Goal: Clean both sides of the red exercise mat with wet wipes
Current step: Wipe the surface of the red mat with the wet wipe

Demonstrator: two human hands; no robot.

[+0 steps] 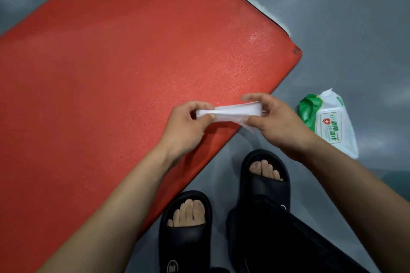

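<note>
Over the red mat point(111, 84), both hands point(233, 117) stretch a wipe point(235, 112).

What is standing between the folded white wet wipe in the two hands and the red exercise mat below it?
Nothing visible. The folded white wet wipe is pinched between the left hand and right hand above the near edge of the red exercise mat, whose surface is bare there. The green and white wipes pack lies aside on the floor.

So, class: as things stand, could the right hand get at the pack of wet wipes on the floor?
Probably yes. The pack of wet wipes lies on the floor just beside the right hand with nothing between them, though both hands are pinching a wipe now.
</note>
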